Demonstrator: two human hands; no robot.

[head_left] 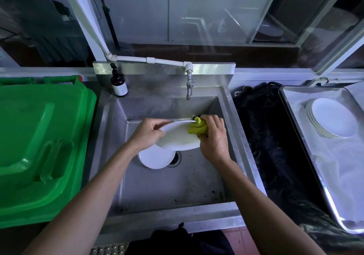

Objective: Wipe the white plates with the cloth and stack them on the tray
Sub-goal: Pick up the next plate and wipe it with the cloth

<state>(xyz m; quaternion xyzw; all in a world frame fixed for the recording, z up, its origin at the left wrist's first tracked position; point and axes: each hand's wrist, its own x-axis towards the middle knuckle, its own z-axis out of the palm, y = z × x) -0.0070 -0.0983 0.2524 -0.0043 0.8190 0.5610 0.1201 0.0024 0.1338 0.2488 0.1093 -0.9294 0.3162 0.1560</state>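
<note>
Over the steel sink my left hand grips the left rim of a tilted white plate. My right hand grips a bunched yellow-green cloth and presses it against the plate's right side. Below them another white plate lies on the sink floor, partly over the drain. A stack of several white plates sits on the metal tray at the right.
A green bin lid fills the left side. A dark soap pump bottle stands at the sink's back left corner, and a tap hangs over the basin. A dark mat lies between the sink and the tray.
</note>
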